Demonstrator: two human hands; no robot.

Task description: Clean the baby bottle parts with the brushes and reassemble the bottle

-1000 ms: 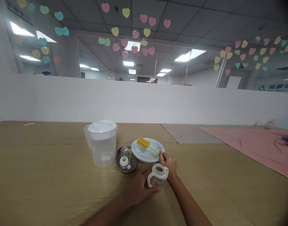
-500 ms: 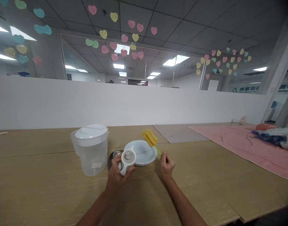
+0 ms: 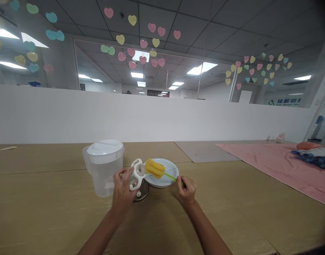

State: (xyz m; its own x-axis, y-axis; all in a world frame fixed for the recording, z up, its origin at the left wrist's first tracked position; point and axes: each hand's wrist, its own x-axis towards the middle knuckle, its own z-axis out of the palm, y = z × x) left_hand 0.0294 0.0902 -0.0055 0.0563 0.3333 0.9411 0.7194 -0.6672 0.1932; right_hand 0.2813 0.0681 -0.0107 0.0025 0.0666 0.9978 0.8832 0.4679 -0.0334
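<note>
My left hand is closed around a clear bottle with a white two-handled collar, its mouth turned to the right. In my right hand is the green handle of a yellow sponge bottle brush. The sponge head points left, close to the bottle's mouth; I cannot tell whether they touch. Below the brush stands a white bowl. A dark round metal dish sits partly hidden behind my left hand, with a small white piece in it.
A translucent lidded pitcher stands left of my left hand. A pink cloth covers the table's right side, with folded fabric on it. A low white wall runs along the back, and a thin flat piece lies far left.
The sponge brush has swung left and down to the bottle. My left hand has moved slightly left and turned the bottle's mouth toward the brush. The view has shifted a little.
</note>
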